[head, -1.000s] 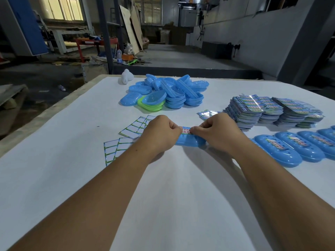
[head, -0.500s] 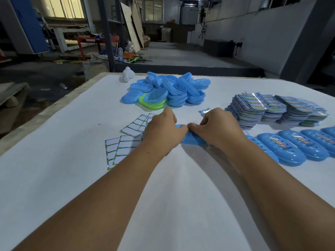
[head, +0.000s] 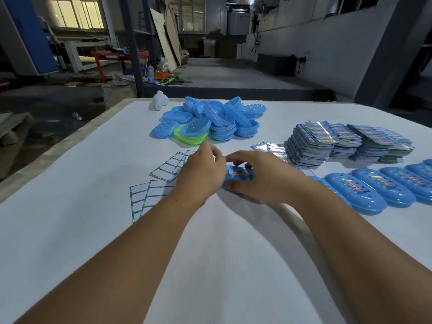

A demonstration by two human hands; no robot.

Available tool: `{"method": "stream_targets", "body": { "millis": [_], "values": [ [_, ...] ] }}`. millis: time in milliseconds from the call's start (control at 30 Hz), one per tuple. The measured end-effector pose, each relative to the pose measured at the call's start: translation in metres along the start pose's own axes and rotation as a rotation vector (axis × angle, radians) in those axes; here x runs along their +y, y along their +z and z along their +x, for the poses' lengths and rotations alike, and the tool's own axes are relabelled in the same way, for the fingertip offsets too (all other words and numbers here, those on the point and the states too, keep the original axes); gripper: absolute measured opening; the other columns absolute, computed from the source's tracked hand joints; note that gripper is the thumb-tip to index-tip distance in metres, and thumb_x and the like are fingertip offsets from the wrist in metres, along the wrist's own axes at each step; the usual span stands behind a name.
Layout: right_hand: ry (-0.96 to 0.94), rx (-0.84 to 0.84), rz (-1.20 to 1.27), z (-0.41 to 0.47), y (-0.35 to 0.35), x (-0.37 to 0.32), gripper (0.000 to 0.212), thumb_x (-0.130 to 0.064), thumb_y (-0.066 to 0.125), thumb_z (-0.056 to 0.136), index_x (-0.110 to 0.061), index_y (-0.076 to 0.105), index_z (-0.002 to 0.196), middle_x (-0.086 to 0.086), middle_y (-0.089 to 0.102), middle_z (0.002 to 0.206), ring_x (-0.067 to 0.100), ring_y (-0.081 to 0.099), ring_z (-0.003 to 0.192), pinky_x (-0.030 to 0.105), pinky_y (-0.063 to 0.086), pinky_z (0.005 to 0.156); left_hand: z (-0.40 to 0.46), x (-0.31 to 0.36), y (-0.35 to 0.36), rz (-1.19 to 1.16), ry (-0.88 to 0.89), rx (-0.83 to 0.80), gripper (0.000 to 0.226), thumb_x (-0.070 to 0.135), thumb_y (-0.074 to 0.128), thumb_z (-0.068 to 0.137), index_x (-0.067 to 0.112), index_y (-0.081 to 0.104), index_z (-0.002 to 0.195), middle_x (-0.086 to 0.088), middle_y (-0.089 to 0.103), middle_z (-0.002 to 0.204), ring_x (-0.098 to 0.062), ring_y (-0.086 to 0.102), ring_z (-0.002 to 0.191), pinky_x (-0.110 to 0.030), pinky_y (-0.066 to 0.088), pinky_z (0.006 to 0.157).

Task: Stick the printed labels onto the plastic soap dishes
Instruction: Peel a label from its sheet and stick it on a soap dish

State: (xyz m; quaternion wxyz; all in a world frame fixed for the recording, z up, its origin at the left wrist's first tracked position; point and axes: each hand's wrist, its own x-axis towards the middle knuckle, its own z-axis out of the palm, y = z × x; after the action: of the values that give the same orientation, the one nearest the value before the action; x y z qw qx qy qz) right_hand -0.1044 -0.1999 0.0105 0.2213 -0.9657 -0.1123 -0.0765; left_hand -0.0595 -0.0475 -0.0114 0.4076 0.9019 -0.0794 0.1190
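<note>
A blue soap dish (head: 236,177) with a printed label (head: 240,171) on its top lies on the white table between my hands. My right hand (head: 259,178) grips it, thumb under the near side and fingers arched over the far edge. My left hand (head: 202,174) is curled at the dish's left end, its fingertips hidden. Stacks of printed labels (head: 327,141) lie at the right. A pile of unlabelled blue and green dishes (head: 210,122) lies beyond my hands.
A row of labelled blue dishes (head: 360,192) runs along the right. Empty label backing sheets (head: 149,195) lie left of my hands. A small white object (head: 160,102) stands near the table's far left edge (head: 70,141).
My hands have parted a little. The label now shows on top of the dish, and my right fingers have lifted to arch over it.
</note>
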Motion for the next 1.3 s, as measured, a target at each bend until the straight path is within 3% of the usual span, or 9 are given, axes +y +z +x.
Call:
{"method": "stream_targets", "body": {
  "millis": [133,267,433,600,767,867,1000,1133,1300],
  "values": [
    [0.097,-0.045,-0.142,-0.006,-0.012,-0.001,0.058,-0.07,0.071,0.072,-0.041,0.063,0.122,-0.01,0.064,0.111,0.014,0.058,0.097,0.031,0.048,0.08,-0.001,-0.001,-0.002,-0.018,0.003,-0.015,0.009,0.03,0.048,0.094,0.025,0.053,0.1,0.002,0.061,0.084,-0.024,0.058,0.086,-0.035,0.04,0.069],
    [0.269,-0.119,-0.266,-0.017,-0.028,0.004,0.072,-0.081,0.068,0.065,-0.021,0.069,0.106,-0.001,0.069,0.096,0.014,0.062,0.085,0.029,0.046,0.064,0.0,-0.002,0.0,0.018,0.012,-0.04,0.014,0.031,0.05,0.093,0.025,0.052,0.105,0.003,0.058,0.078,-0.024,0.058,0.084,-0.035,0.041,0.069],
    [0.411,-0.184,-0.281,-0.031,-0.046,0.011,0.066,-0.079,0.071,0.061,-0.02,0.071,0.091,-0.001,0.071,0.089,0.015,0.065,0.08,0.03,0.052,0.072,-0.002,-0.002,0.0,0.038,0.008,-0.057,0.015,0.034,0.055,0.091,0.027,0.053,0.105,0.005,0.054,0.072,-0.023,0.058,0.081,-0.035,0.041,0.068],
    [0.419,-0.115,-0.284,-0.034,-0.052,0.013,0.054,-0.052,0.082,0.068,-0.011,0.073,0.101,0.008,0.072,0.096,0.024,0.067,0.088,0.031,0.054,0.07,-0.003,0.0,-0.001,0.054,0.007,-0.058,0.016,0.035,0.057,0.091,0.027,0.054,0.105,0.004,0.059,0.075,-0.023,0.061,0.083,-0.036,0.046,0.074],
    [0.416,-0.082,-0.328,-0.031,-0.056,0.023,0.029,-0.014,0.079,0.08,-0.014,0.071,0.107,0.0,0.062,0.088,0.031,0.062,0.088,0.031,0.05,0.066,0.0,-0.001,-0.002,0.052,0.01,-0.028,0.008,0.035,0.058,0.09,0.029,0.058,0.095,0.007,0.055,0.07,-0.02,0.057,0.077,-0.034,0.044,0.07],
    [0.411,-0.082,-0.335,-0.028,-0.054,0.026,0.027,-0.012,0.076,0.082,-0.015,0.071,0.108,0.002,0.064,0.096,0.03,0.062,0.09,0.028,0.047,0.064,0.003,-0.004,-0.004,0.064,0.051,0.064,0.007,0.034,0.059,0.09,0.028,0.059,0.087,0.005,0.061,0.073,-0.018,0.059,0.076,-0.033,0.045,0.069],
    [0.361,-0.072,-0.282,-0.023,-0.046,0.027,0.024,-0.019,0.075,0.084,-0.019,0.068,0.107,0.004,0.065,0.102,0.026,0.062,0.09,0.031,0.051,0.075,0.016,-0.012,-0.006,0.196,0.222,0.27,0.011,0.029,0.059,0.092,0.02,0.064,0.093,0.0,0.061,0.102,-0.02,0.057,0.091,-0.031,0.042,0.072],
    [0.312,-0.09,-0.223,-0.017,-0.036,0.023,0.012,-0.02,0.068,0.089,-0.028,0.063,0.096,-0.007,0.063,0.088,0.008,0.059,0.069,0.025,0.045,0.061,0.036,-0.028,-0.008,0.381,0.253,0.241,0.024,0.036,0.061,0.091,0.022,0.067,0.11,-0.004,0.048,0.15,-0.028,0.039,0.135,-0.043,0.038,0.104],
    [0.276,-0.061,-0.21,-0.014,-0.03,0.021,0.009,-0.026,0.066,0.09,-0.032,0.059,0.093,-0.007,0.067,0.086,0.003,0.058,0.067,0.021,0.041,0.055,0.044,-0.04,-0.005,0.317,0.183,0.104,0.032,0.041,0.059,0.092,0.024,0.058,0.12,0.002,0.054,0.14,-0.023,0.039,0.133,-0.041,0.034,0.106]
  ]
}}
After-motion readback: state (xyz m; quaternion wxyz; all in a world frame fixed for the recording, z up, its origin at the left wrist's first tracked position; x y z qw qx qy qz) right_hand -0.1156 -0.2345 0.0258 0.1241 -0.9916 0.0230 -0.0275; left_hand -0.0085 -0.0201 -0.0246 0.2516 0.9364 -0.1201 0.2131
